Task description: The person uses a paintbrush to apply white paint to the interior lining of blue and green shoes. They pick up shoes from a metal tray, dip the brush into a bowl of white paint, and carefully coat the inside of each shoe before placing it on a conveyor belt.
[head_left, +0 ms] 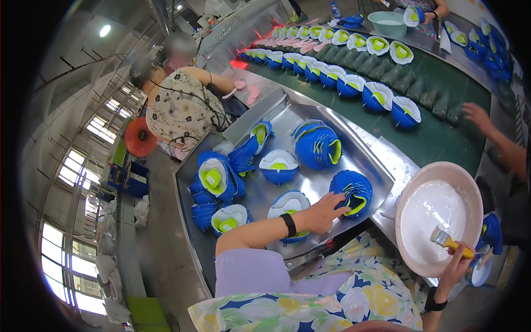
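Note:
My left hand (325,214) rests on a blue shoe upper (352,193) with dark laces and a yellow-green lining, at the right side of a metal tray (238,133). Its fingers are stretched out over the laces and opening. In my right hand (454,269) is a paintbrush (452,242) with a yellow handle, its bristles over a pink basin (406,221) of white liquid. More blue uppers lie in the tray: one laced upper (317,145) at the back, a white-lined upper (279,167) in the middle, and a pile (217,176) at the left.
Beyond the tray runs a green conveyor belt (354,119) with rows of blue uppers (378,96) and dark shoe lasts (404,83). A co-worker's hand (478,117) reaches over its right end. Another person (185,105) sits at the left. A second basin (387,25) stands at the far side.

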Demonstrator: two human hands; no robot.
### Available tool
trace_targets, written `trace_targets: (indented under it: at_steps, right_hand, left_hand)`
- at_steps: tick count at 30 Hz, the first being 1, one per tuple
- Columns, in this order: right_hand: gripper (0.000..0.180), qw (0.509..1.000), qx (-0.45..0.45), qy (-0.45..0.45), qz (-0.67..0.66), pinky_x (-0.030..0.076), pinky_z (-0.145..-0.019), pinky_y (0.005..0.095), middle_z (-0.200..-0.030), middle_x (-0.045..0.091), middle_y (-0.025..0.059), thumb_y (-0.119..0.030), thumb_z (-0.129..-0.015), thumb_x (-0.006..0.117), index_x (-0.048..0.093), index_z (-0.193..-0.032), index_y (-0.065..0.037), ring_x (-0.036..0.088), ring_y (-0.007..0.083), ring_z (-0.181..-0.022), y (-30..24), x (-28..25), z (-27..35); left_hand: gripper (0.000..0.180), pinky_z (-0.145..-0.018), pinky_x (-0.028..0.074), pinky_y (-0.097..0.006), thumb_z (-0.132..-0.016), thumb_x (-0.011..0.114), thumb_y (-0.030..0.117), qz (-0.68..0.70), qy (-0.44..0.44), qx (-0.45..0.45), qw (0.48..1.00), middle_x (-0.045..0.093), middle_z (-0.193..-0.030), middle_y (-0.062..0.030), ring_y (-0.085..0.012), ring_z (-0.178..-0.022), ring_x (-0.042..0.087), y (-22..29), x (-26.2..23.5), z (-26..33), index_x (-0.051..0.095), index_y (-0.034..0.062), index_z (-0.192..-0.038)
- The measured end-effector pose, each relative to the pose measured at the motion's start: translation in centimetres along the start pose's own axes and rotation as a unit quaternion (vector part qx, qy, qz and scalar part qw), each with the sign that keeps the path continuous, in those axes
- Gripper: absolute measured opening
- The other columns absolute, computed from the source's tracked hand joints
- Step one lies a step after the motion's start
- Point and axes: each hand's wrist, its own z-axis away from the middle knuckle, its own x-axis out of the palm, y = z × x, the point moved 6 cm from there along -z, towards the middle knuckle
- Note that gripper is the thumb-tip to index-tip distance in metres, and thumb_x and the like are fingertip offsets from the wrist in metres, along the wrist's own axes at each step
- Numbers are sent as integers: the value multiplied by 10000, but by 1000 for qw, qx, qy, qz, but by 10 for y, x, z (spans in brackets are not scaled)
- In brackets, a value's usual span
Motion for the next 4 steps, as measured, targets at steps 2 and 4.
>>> trace_targets:
  at_steps: [2, 4]
  right_hand:
    - [246, 1000, 5, -4, 10, 475, -746, 249, -1029, 594, 89, -266, -1035, 510, 508, -1094, -27, 574, 127, -796, 1, -2, 2]
    - [241, 1000, 7, -10, 4, 476, -754, 250, -1038, 598, 93, -260, -1035, 509, 511, -1105, -29, 577, 128, -809, -1, -1, 1]
  left_hand:
    - [618, -1099, 343, -544, -798, 655, 72, 140, -40, -136, 980, 422, -1420, -178, -374, -1329, 418, -7, 17, 15, 448, 131, -1377]
    - [648, -1117, 315, -554, -820, 647, 79, 225, -48, -215, 949, 387, -1448, -179, -381, -1357, 380, -13, 18, 18, 410, 161, -1418]
